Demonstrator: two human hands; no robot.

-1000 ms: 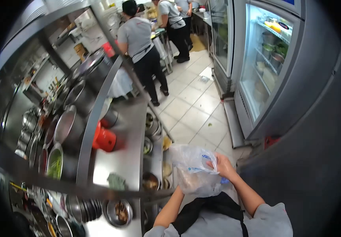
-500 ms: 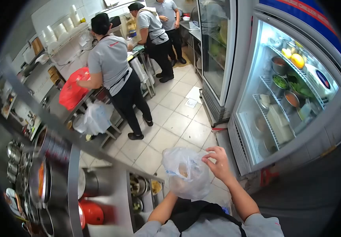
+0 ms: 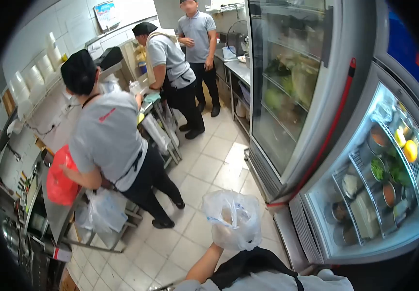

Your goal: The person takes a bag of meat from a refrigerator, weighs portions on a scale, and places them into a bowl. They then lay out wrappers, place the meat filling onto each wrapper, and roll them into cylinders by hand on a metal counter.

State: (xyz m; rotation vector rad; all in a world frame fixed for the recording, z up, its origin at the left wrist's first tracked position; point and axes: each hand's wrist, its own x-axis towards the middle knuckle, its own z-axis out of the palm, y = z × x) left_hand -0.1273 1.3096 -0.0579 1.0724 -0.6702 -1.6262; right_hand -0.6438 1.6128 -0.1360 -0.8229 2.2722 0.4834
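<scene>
A translucent white plastic bag [image 3: 232, 228] with faint blue print is held up in front of my chest, its top loosely gathered. Something pale and brownish shows through the plastic, but I cannot make out what it is. My left hand [image 3: 215, 248] supports the bag from below and behind; the bag hides its fingers. My right hand is out of the frame, with only the grey sleeve [image 3: 329, 277] on that side showing at the bottom.
Ahead on the left, a co-worker [image 3: 107, 131] touches a red bag [image 3: 63, 177]. White bags [image 3: 105, 213] hang beside the counter. Two more people [image 3: 170, 63] [image 3: 198, 36] stand farther back. Glass-door fridges [image 3: 287, 87] [image 3: 384, 179] line the right side. Tiled floor [image 3: 195, 179] runs between.
My right hand has left the bag and gone out of view. My view has shifted forward, bringing the co-workers closer. The bag stays in my left hand.
</scene>
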